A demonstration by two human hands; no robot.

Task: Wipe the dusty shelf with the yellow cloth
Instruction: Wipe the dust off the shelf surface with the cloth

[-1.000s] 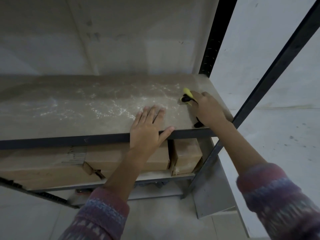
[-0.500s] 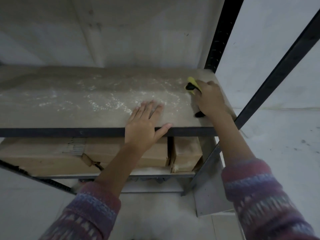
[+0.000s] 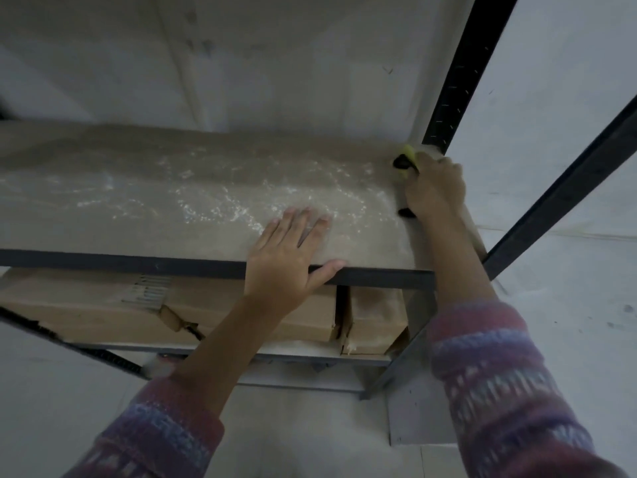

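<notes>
A brown shelf board (image 3: 120,232) carries white dust streaks across its middle and right part. My right hand (image 3: 435,188) presses the yellow cloth (image 3: 410,154) onto the board's far right corner, beside the black upright. Only a yellow tip and dark patches of the cloth show past my fingers. My left hand (image 3: 289,257) lies flat on the board's front edge, fingers spread in the dust, thumb over the dark front rail.
Black perforated upright (image 3: 458,74) stands at the back right corner; a black diagonal post (image 3: 565,188) crosses on the right. Cardboard boxes (image 3: 103,305) fill the shelf below. A pale wall runs behind, a grey floor below.
My right hand has slid the cloth away from me along the right end, from mid-depth to the back corner by the upright. My left hand has stayed on the front edge.
</notes>
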